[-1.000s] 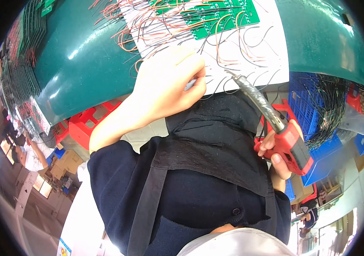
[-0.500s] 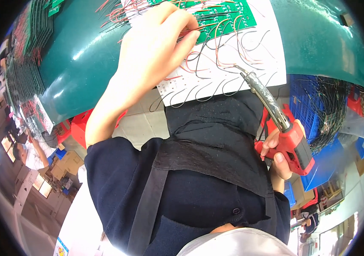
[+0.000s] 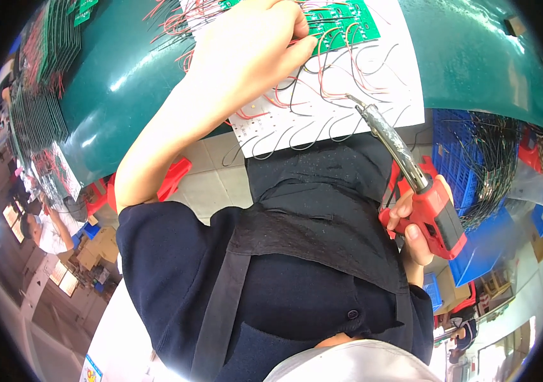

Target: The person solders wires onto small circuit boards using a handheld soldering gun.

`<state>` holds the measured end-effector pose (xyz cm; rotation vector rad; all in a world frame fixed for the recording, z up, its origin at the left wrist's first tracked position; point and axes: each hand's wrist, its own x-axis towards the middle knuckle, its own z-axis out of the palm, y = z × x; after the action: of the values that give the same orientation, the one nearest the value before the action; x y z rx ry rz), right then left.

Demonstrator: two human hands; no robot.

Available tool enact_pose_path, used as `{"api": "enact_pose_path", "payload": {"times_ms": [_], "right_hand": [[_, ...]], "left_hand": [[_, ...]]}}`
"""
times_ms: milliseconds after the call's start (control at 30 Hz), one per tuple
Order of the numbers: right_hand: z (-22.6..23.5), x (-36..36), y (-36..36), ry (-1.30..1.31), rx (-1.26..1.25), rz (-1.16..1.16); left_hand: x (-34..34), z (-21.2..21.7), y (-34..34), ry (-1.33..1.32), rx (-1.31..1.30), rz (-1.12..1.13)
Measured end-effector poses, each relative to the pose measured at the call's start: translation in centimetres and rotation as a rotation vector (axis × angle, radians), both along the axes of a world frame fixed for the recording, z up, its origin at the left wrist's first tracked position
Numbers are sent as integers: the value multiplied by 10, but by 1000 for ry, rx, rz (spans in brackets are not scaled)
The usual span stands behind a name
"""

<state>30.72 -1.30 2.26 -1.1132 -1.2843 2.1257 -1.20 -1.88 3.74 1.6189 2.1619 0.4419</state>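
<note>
Pinching green circuit board [image 3: 341,25] wires under left hand [image 3: 252,57] fingertips [image 3: 300,28].

Bright, even overhead light fills the scene, throwing a soft white sheen on the green table [image 3: 125,95] just left of the left hand [image 3: 252,51] and a sharp glint on the metal barrel of the soldering gun [image 3: 433,213] above the right hand [image 3: 411,232]. The fisheye bends straight edges strongly outward from both hands, and a black ring closes the corners. Below the hands the pale patches are blown out, while the dark apron [image 3: 309,254] between them shows little detail.
</note>
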Motion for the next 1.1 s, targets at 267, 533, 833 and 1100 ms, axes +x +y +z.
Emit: {"api": "enact_pose_path", "payload": {"times_ms": [267,533,833,1100], "right_hand": [[-1,2,1,21,29,20],[-2,1,1,18,38,23],[0,-1,2,2,-9,77],[-8,-5,-3,39,86,158]], "left_hand": [[-1,-19,1,264,163,-150],[-8,1,-31,40,48,-134],[-1,-2,-77,-540,99,-45],[18,-30,-72,-282,149,-25]]}}
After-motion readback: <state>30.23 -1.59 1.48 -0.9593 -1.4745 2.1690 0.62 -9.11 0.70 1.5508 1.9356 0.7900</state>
